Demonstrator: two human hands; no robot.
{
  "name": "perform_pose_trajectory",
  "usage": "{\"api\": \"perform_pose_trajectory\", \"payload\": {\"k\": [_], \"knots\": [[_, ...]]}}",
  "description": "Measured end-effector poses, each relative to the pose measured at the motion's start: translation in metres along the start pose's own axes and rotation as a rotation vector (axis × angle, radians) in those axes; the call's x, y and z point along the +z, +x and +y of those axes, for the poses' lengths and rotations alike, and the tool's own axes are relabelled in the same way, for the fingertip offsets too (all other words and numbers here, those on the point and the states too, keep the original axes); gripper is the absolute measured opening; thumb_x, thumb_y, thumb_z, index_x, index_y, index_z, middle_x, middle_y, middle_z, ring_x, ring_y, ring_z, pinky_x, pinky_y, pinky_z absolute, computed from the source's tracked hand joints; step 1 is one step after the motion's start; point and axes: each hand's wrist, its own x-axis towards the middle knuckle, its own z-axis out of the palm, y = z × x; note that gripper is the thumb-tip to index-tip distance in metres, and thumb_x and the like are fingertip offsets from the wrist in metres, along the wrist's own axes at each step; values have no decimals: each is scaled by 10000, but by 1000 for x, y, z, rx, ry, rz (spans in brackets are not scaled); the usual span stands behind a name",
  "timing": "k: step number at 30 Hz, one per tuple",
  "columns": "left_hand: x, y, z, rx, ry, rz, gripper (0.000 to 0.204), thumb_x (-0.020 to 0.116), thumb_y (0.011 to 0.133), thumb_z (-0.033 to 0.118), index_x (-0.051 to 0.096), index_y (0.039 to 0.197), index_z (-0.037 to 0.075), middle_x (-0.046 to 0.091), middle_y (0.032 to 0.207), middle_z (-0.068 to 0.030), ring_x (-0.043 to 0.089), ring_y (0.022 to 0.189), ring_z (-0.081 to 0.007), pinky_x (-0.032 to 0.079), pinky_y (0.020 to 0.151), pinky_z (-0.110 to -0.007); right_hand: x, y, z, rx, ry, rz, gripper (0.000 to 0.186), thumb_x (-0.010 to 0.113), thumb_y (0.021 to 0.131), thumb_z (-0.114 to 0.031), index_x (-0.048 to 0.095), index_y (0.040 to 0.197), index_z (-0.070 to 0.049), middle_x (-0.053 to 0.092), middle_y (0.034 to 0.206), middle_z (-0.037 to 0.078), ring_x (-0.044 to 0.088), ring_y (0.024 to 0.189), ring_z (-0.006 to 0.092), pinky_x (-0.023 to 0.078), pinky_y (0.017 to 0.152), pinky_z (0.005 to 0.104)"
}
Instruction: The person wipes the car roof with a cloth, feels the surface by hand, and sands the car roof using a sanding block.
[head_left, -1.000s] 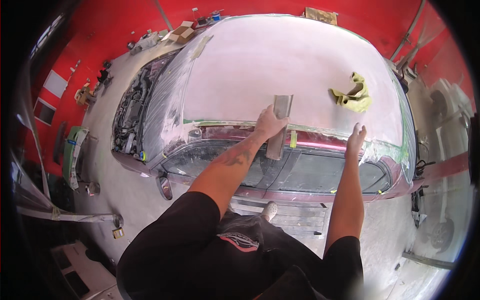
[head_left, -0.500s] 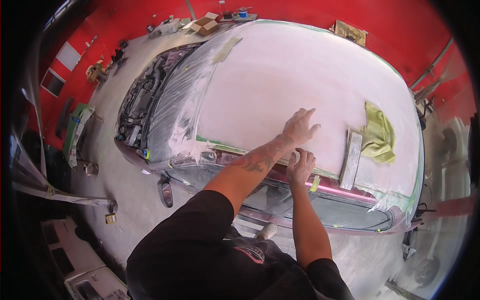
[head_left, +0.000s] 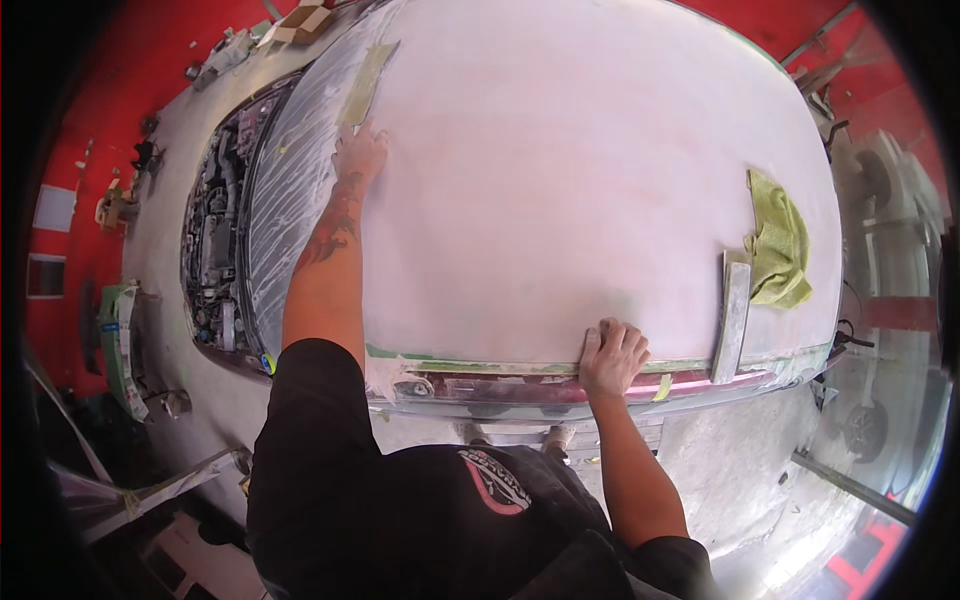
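Note:
Before me is a car roof (head_left: 560,180) coated in pale pinkish-white, dusty primer. My left hand (head_left: 360,152) reaches far forward to the roof's front edge, its fingers a little apart at the near end of a strip of yellowish masking tape (head_left: 368,85). Whether the fingertips grip the tape cannot be made out. Close to me, my right hand (head_left: 615,358) leans on the roof's near edge, fingers bent and thumb apart, with nothing seen in it. Right of that hand, a long grey sanding block (head_left: 733,315) lies beside a crumpled green cloth (head_left: 778,240).
Clear plastic sheeting (head_left: 305,190) covers the windshield. Past it lies the exposed engine bay (head_left: 222,220). Green masking tape (head_left: 480,364) runs along the near roof edge. A cardboard box (head_left: 297,22) and a green-edged panel (head_left: 122,350) stand on the left. Plastic-draped things are at the right.
My left hand has swung left and forward from mid-roof to the front tape strip. My right hand has come down on the near roof edge. The view has shifted with my body.

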Motion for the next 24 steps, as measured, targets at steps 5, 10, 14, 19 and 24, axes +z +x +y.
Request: {"api": "perform_pose_trajectory", "payload": {"k": [5, 10, 14, 19, 24], "knots": [[14, 47, -1, -49, 9, -144, 433, 454, 964, 420, 570, 1342, 243, 317, 1567, -143, 325, 1419, -388, 288, 1098, -619, 0, -5, 7, -11, -21, 25, 277, 651, 877, -287, 578, 1111, -157, 543, 1099, 77, 490, 1076, 310, 346, 931, 490], [12, 56, 4, -49, 7, -240, 453, 435, 968, 411, 569, 1327, 169, 420, 1513, -111, 411, 1376, -370, 257, 1069, -706, 0, -8, 11, -30, -45, 48, 293, 662, 871, -295, 578, 1117, -160, 541, 1082, 75, 499, 1050, 310, 355, 910, 487], [0, 71, -48, -40, -107, 15, 480, 412, 978, 402, 543, 1340, 116, 438, 1499, -124, 430, 1366, -374, 253, 1077, -701, -1, -6, 5, -53, -31, 72, 264, 659, 871, -282, 586, 1094, -162, 540, 1064, 70, 509, 1025, 307, 361, 889, 481], [-40, 38, -134, -126, -39, 201, 608, 367, 987, 458, 411, 1480, 103, 342, 1575, -79, 389, 1405, -316, 297, 1083, -623, 0, -2, 5, -39, -17, 76, 237, 649, 879, -282, 592, 1081, -170, 543, 1063, 58, 512, 1029, 296, 364, 887, 477], [-81, -85, -287, -370, 54, 216, 596, 414, 993, 471, 426, 1467, 111, 383, 1546, -56, 411, 1385, -319, 315, 1061, -614, -1, 1, -1, -14, 14, 52, 245, 643, 894, -318, 596, 1098, -192, 554, 1085, 52, 511, 1056, 287, 368, 900, 473]]}}
